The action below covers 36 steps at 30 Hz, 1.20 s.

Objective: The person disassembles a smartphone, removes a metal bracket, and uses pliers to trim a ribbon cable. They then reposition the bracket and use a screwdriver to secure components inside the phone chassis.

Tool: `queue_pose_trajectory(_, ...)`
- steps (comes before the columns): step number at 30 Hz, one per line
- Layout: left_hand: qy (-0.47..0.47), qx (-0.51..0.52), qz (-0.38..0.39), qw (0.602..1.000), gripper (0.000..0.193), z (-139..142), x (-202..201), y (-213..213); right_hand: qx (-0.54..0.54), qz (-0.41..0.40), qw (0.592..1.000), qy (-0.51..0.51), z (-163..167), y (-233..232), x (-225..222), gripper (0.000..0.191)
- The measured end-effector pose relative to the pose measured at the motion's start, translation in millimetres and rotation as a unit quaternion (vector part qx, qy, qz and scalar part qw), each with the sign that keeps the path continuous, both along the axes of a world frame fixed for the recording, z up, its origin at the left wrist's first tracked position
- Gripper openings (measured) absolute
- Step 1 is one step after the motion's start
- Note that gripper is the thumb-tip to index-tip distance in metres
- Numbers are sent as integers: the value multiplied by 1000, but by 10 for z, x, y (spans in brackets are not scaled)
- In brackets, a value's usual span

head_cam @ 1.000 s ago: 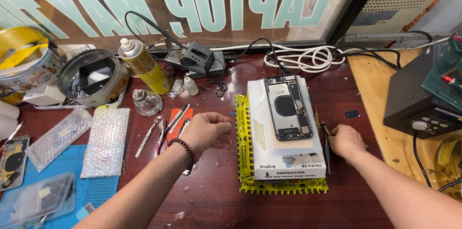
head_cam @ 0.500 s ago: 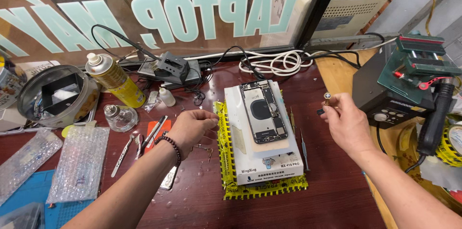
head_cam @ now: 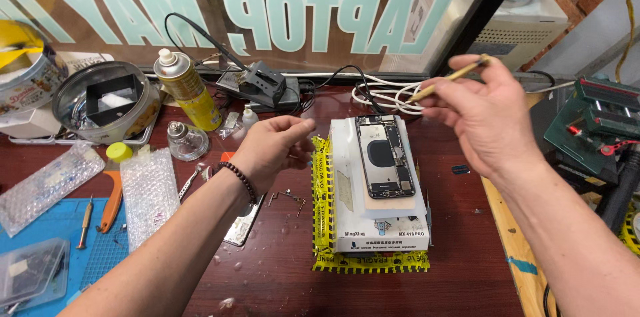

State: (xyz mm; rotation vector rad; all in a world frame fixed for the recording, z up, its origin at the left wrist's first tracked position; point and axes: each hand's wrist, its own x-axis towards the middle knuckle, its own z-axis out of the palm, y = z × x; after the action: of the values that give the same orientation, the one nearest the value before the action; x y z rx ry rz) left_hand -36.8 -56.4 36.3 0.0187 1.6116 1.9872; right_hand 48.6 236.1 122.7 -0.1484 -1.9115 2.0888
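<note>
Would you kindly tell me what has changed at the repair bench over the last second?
The right hand left the edge of the white block, rose to the right and now holds a thin yellowish tool in its fingertips above the bench. The left hand lifted slightly beside the block, fingers pinched; whether it holds anything is unclear. The opened phone stayed on the block, and the yellow spray can stayed put.

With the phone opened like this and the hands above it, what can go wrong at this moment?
1. The right hand holds a thin yellowish stick tool above the opened black phone body; if it slips, it might strike the exposed parts.
2. The phone lies on a white box over a yellow mat, raised and probably easy to knock.
3. Small metal parts lie loose on the dark red table below the left hand; they could get swept away.
</note>
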Motion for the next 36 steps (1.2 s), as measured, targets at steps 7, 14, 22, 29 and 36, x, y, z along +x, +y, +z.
queue_pose_trajectory(7, -21, 100, -85, 991, 20, 309, 122, 154, 97, 109, 988, -43, 72, -843, -253, 35)
queue_pose_trajectory(14, -23, 78, -56, 995, 19, 129, 52, 140, 93, 95, 989, -61, 15, -865, -310, 49)
queue_pose_trajectory(22, -89, -119, -17, 989, 15, -448, 212, 196, 72, -19, 993, -87, -223, -395, -246, 47)
queue_pose_trajectory(29, -92, -102, -64, 988, 34, -653, 572, 474, 72, -61, 988, -119, -457, -93, -106, 45)
queue_pose_trajectory(36, -26, -95, -34, 995, 62, -536, 693, 762, 24, -104, 983, -150, -613, 224, -125, 45)
